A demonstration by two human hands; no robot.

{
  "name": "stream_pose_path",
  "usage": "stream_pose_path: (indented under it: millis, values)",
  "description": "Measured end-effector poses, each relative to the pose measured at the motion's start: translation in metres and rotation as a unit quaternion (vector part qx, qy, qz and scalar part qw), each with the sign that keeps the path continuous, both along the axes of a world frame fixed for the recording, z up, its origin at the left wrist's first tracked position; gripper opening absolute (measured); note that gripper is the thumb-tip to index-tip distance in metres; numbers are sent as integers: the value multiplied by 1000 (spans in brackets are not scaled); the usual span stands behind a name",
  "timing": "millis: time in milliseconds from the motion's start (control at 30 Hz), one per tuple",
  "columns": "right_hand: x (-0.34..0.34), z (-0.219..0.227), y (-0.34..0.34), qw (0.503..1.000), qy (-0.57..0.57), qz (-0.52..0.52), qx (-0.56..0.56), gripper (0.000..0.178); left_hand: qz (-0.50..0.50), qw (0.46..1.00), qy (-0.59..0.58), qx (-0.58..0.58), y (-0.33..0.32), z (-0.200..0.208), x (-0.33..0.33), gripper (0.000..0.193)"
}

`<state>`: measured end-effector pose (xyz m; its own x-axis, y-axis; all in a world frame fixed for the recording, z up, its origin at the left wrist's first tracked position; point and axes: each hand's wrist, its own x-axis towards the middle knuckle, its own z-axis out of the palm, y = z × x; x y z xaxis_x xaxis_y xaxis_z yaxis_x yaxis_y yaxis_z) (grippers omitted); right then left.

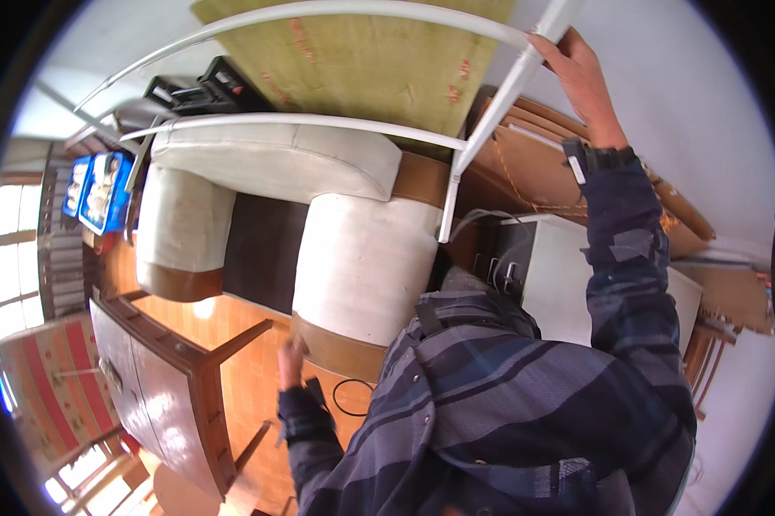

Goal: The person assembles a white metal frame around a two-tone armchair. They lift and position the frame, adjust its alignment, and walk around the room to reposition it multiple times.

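Note:
My right hand [581, 82] is raised at the upper right and gripping the upright post of a white metal frame [496, 116]. That tubular frame has long curved bars running left above a sofa. My left hand [291, 359] hangs low, close to the brown lower edge of a cream sofa [366, 267]. It looks small and smeared, so its fingers do not show clearly. A dark seat panel [265, 249] lies between the sofa's padded parts. Behind the frame leans a large yellow-green board [366, 73] with red marks.
A white cabinet [555, 267] stands beside me on the right, with flat cardboard [534, 159] behind it. At lower left is a brown wooden table [159, 387]. Blue crates [104, 193] sit at far left. A black object [202, 90] rests behind the sofa. A dark cable loop [350, 397] is near the floor.

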<state>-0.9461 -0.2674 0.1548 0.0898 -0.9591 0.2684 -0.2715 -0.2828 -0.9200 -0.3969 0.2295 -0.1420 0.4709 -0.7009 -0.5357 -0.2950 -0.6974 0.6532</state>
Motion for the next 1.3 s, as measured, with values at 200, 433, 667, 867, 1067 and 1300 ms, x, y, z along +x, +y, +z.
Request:
stream_pose_path:
  millis: [200,433,667,867,1067,1300]
  values:
    - [-3,23,0,998,55,26,-22,44,-264,956,121,33,159,-56,-70,17]
    - [-33,29,-26,977,-3,155,145,39,-380,924,-37,-26,62,-9,-123,19]
    - [-37,-3,-58,974,50,219,20,40,6,999,33,27,-107,60,-156,36]
    - [-36,-14,-68,966,30,256,-14,42,-34,999,-3,28,-134,91,-193,34]
    - [-34,-17,-81,954,62,292,-18,55,28,989,33,143,-70,74,-208,36]
    - [-29,-10,-75,955,36,293,-3,53,122,960,129,217,-17,49,-216,51]
